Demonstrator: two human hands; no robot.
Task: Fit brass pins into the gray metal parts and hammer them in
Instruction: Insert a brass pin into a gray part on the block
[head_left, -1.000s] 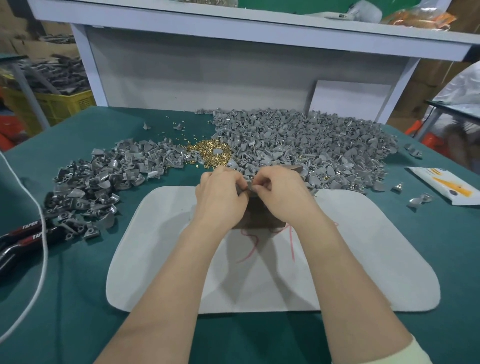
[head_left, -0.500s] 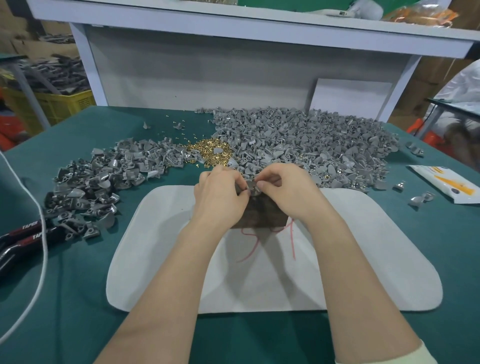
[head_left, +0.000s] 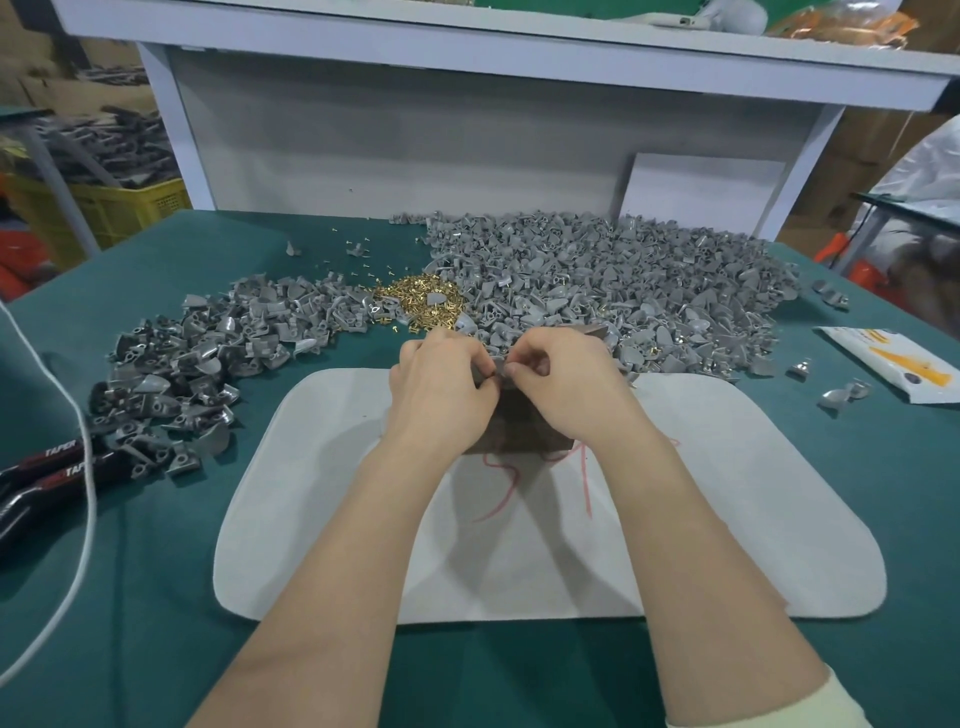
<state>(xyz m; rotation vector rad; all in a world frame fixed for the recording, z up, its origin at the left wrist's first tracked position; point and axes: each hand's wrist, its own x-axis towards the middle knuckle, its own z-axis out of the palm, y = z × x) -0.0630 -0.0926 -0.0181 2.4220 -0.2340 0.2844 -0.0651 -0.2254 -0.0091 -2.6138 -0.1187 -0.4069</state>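
Pinched between the curled fingertips of left hand (head_left: 441, 395) and right hand (head_left: 566, 384), over a dark block (head_left: 519, 423) on the white mat (head_left: 727, 493): one gray metal part (head_left: 497, 367), both hands closed tight on it. Likely mid-fitting, with any pin too small to make out. Fed from brass pins (head_left: 421, 304) and the gray heap (head_left: 623, 280) just behind. Next: seating the pin straight, then setting down on the block for hammering
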